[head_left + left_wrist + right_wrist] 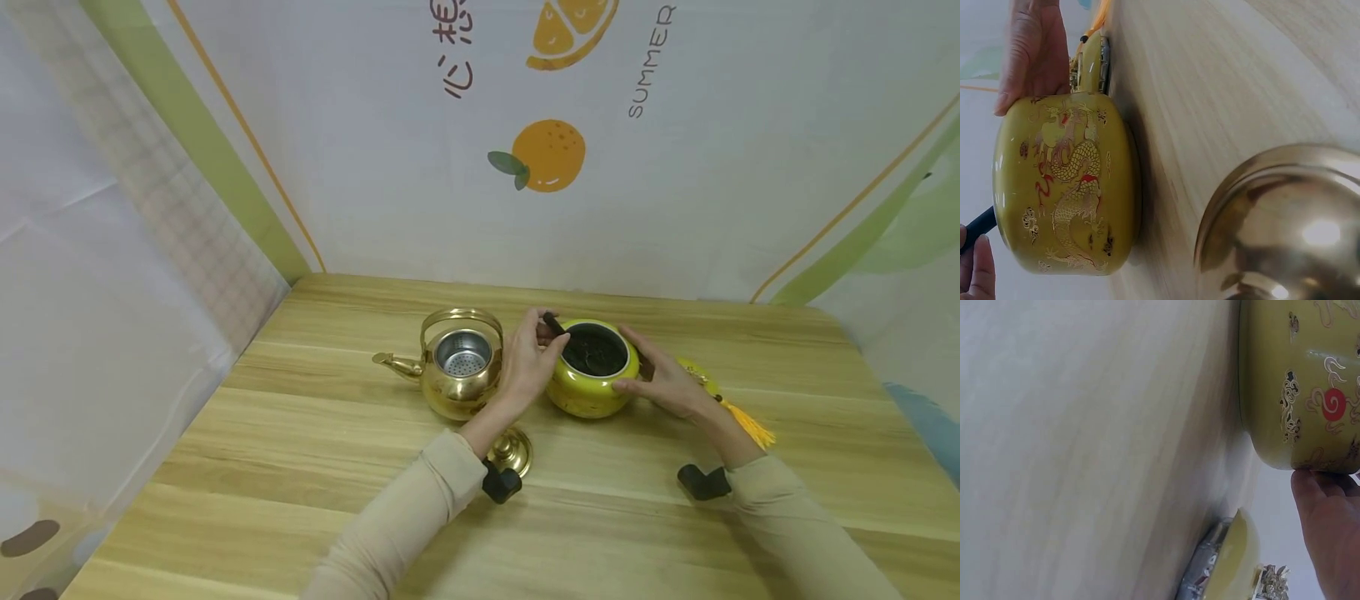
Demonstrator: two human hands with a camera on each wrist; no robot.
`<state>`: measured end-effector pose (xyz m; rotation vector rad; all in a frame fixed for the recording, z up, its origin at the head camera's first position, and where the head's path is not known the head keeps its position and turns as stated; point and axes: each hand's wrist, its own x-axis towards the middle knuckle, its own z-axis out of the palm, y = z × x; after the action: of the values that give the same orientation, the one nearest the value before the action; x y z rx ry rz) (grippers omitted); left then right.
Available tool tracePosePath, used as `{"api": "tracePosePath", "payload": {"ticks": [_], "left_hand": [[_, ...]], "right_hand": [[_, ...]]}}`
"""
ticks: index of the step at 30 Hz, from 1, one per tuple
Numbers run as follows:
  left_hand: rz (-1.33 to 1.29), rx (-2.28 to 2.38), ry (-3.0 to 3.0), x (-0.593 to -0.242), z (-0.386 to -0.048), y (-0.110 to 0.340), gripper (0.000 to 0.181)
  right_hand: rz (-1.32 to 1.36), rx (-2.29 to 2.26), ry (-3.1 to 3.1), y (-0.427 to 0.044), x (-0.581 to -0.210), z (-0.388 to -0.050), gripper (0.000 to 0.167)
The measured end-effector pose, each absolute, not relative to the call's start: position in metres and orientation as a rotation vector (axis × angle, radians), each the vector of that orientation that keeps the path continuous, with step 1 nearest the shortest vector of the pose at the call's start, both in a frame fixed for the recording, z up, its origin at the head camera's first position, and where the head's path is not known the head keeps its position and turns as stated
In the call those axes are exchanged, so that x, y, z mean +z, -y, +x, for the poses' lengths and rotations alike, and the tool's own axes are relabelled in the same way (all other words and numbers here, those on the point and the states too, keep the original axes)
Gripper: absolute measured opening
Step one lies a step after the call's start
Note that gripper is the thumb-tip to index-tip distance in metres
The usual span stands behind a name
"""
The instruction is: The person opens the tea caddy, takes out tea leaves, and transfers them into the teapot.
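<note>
A round yellow jar [588,398] decorated with a dragon stands upright on the table, its mouth uncovered and dark dry leaves, apparently tea, [600,354] inside. My left hand [528,358] pinches a dark, slim handle [981,229] at the jar's rim; the tool's other end is hidden in the jar. With thumb in front and fingers behind, my right hand [667,383] holds the jar's right side. Left of the jar stands a golden teapot [450,400], uncovered, with a perforated metal strainer [463,360] in its opening.
A golden lid [516,450] lies in front of the teapot, partly behind the left wrist. Right of the jar lies its yellow lid [697,372] with an orange tassel [750,427]. A printed cloth [397,208] hangs behind the wooden table [322,467].
</note>
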<state>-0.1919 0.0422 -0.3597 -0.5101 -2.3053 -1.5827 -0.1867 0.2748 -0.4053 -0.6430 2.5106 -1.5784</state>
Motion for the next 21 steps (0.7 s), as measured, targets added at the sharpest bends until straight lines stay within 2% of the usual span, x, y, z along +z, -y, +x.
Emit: {"api": "tracePosePath", "payload": {"ticks": [21], "left_hand": [[-0.497,-1.555,2.359,-0.3638,-0.1950,-0.0422,0.021]], "right_hand": [[-0.630,-1.572,-2.514,-0.2740,-0.4037,-0.1849,0.085]]}}
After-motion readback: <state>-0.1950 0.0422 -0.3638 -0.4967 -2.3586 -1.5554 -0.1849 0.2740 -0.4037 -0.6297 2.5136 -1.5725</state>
